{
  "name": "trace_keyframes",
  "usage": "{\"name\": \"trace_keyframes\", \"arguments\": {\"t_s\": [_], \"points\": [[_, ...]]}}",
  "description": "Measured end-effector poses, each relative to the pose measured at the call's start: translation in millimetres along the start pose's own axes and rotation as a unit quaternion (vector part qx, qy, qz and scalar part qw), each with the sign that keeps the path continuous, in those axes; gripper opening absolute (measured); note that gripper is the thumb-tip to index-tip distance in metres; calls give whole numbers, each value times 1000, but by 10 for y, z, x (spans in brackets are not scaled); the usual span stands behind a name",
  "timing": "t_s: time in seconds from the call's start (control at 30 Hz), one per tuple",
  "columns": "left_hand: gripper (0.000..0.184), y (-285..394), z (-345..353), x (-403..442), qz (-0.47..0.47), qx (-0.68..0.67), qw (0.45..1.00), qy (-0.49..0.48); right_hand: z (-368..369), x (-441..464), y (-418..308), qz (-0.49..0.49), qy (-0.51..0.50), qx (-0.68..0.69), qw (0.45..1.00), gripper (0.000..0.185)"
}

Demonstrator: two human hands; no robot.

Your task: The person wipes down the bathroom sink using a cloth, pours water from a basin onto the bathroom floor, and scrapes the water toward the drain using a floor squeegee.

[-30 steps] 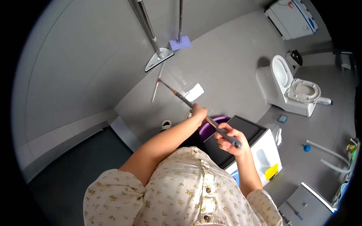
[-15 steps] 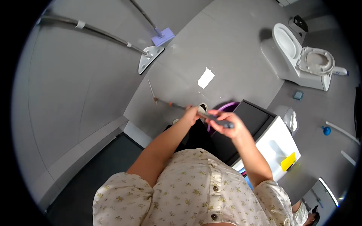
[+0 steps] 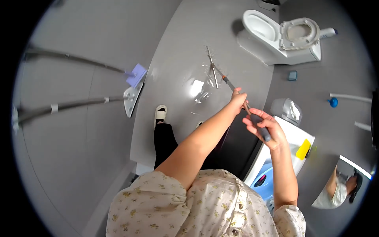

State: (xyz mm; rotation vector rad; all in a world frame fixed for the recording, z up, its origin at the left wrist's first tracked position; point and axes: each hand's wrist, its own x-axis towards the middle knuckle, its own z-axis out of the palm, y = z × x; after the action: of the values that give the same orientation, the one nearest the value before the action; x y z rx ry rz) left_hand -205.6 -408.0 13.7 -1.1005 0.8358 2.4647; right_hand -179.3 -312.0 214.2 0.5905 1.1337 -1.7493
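Note:
My left hand is wrapped round the middle of the pole of a long-handled squeegee. Nearer its end, my right hand holds the thick dark grey grip, some fingers partly spread. The pole has an orange ring and slants away up the view. Its thin blade rests on the grey floor, beside small wet streaks and a bright patch.
A toilet stands at the upper right. Near my right arm are a white basin, a yellow item and a clear bin. Against the left wall lean a purple mop and a wide-headed tool.
The view has turned and shifted. The squeegee blade has gone from near the left wall across to the wet floor in front of the toilet. Both hands keep hold of the pole.

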Motion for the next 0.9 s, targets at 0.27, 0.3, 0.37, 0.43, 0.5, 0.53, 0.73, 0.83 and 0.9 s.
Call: {"name": "trace_keyframes", "arguments": {"t_s": [0.27,0.3,0.37,0.43,0.5,0.53,0.73,0.83,0.9], "points": [[63,-20,-430,-577,28,373,920,-120,377,70,986,-74,95,249,961,26],[62,42,-549,-741,25,420,895,-150,335,190,1192,-74,46,289,953,25],[68,473,-581,-1188,-17,445,871,-207,426,294,1374,-87,6,329,940,22],[90,716,-729,-1435,-167,458,833,-262,712,242,1512,-97,43,344,933,17],[89,949,-756,-1786,-192,545,772,-264,806,154,1814,-103,69,365,923,15],[89,924,-812,-1905,-156,581,758,-253,810,111,1957,-90,88,365,922,15],[61,669,-1021,-2255,-160,659,669,-305,1094,-368,3533,-31,134,559,817,13],[48,267,-1118,-2402,-182,678,626,-340,1243,-471,4088,-74,154,617,768,10],[39,-25,-1239,-2565,-223,683,583,-379,1352,-546,4426,-104,177,674,709,10]]}}
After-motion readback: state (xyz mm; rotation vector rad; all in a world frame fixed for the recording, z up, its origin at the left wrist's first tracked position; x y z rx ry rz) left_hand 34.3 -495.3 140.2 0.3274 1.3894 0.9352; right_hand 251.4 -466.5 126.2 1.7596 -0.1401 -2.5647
